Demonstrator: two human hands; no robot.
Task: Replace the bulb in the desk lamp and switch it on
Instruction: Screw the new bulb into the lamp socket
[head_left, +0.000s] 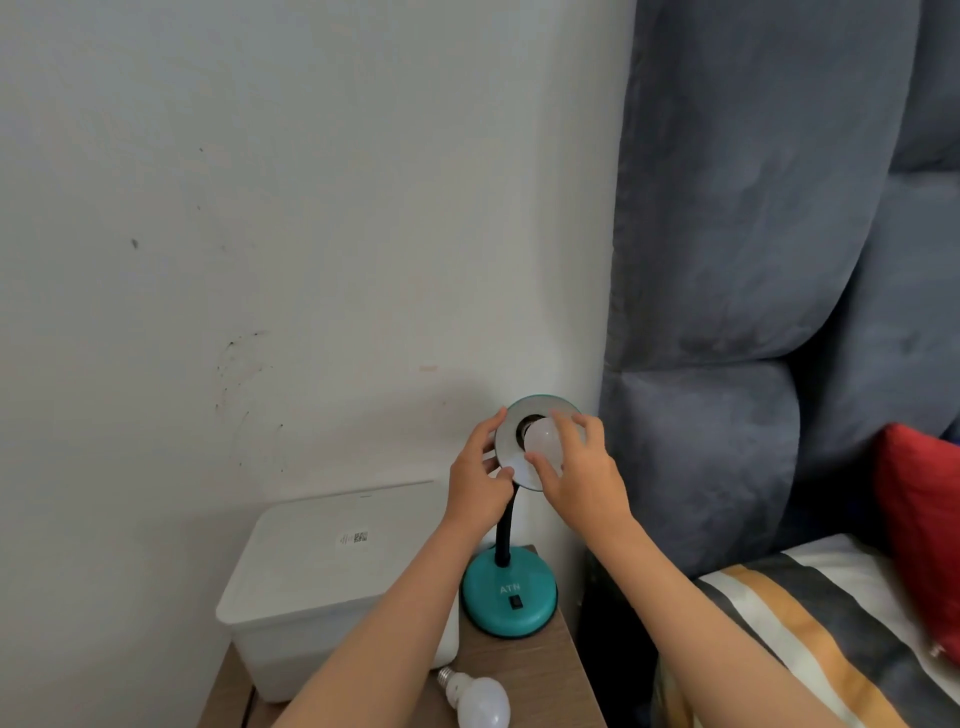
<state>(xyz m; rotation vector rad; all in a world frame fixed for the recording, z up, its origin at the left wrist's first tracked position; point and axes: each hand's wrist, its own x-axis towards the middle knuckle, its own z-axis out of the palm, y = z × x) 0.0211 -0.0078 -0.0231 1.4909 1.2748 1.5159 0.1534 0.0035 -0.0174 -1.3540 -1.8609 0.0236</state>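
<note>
my left hand (480, 465) grips lamp shade (511, 434) rim at 9 o'clock; my right hand (576, 467) pinches bulb (545, 441) seated in shade, axis toward me. spare bulb (480, 701) on table (540, 670), 6 o'clock.

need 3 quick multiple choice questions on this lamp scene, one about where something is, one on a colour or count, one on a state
1. Where does the loose bulb lie?
A. on the bed
B. on the bedside table, in front of the white box
C. on top of the white box

2. What colour is the lamp base?
A. teal
B. red
C. black

3. What is the right hand doing?
A. pressing the switch
B. hanging idle
C. gripping the bulb in the lamp shade

Answers:
1 B, it rests on the wooden table near the white box.
2 A, the round base is teal.
3 C, its fingers curl round the fitted bulb while the left hand holds the shade.
</note>
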